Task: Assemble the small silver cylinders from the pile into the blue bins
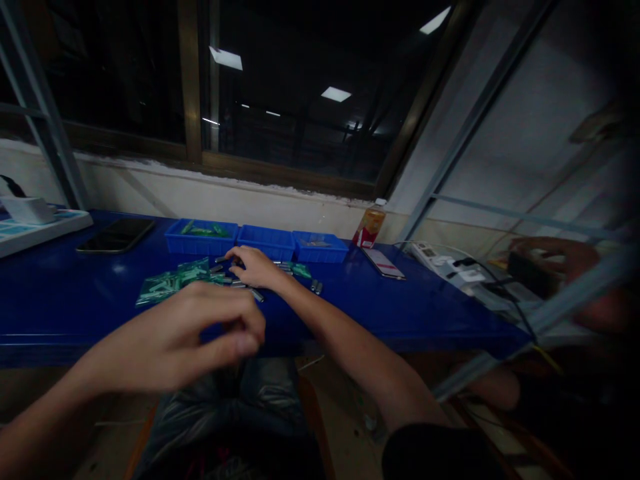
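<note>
My left hand [185, 337] is raised in front of the table edge, its fingers curled in and the thumb drawn close to them. Whatever it might hold is hidden. Over the table, my right hand [256, 268] reaches down with thumb and forefinger apart, among small metal cylinders [257, 295] lying loose. Another cylinder [221, 259] lies just by its fingertips. To the left are clear greenish plastic bags [160, 287] of small pale pieces, partly behind my left hand. A pair of cylinders [317, 287] sits apart, right of my right wrist.
Three blue bins [266, 239] line the back of the blue table [370, 307]; the left one contains green pieces. A dark phone [117, 235] lies left, a lit phone [383, 263] right. Power strips [450, 273] and cables run along the right, where another person's arm [493, 387] shows.
</note>
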The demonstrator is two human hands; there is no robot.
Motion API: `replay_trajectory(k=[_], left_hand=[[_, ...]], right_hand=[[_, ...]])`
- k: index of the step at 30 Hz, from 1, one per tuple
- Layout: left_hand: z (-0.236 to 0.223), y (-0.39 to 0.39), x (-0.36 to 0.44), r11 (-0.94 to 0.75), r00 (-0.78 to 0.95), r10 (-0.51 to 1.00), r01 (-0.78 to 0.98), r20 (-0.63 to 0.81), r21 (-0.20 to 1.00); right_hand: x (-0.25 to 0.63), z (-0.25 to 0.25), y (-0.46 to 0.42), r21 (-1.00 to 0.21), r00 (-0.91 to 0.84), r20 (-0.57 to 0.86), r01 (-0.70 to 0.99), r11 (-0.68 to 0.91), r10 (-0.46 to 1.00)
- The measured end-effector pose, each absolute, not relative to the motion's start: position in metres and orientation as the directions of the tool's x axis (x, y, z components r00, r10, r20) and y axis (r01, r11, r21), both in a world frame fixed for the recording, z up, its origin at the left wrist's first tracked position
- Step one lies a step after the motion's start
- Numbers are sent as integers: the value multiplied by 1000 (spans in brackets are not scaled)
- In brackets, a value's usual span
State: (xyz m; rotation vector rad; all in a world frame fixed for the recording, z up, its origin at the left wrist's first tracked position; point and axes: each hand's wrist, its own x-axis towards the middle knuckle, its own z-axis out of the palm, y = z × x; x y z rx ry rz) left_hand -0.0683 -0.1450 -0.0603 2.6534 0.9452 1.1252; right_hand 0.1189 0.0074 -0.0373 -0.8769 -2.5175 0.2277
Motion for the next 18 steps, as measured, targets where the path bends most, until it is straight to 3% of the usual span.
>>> replay_trajectory(k=[3, 7, 10, 13, 18], left_hand=[[3, -70, -24, -729, 562, 684, 533, 465, 428], [16, -7, -20, -591, 335, 795, 613, 506, 524], [8, 10, -26, -577, 245, 754, 692, 610, 435], [1, 9, -21, -609, 273, 702, 708, 657, 357], [-20, -1, -5, -663, 269, 690, 606, 672, 439]], right_hand=[[119, -43, 12, -272, -690, 430, 516, 812, 583], [120, -39, 16, -313, -558, 551, 551, 774, 621], [126, -29, 20, -483, -373, 631, 496, 721, 680], [133, -19, 25, -686, -230, 597, 349, 638, 768], [137, -15, 30, -787, -143, 562, 211, 580, 815]])
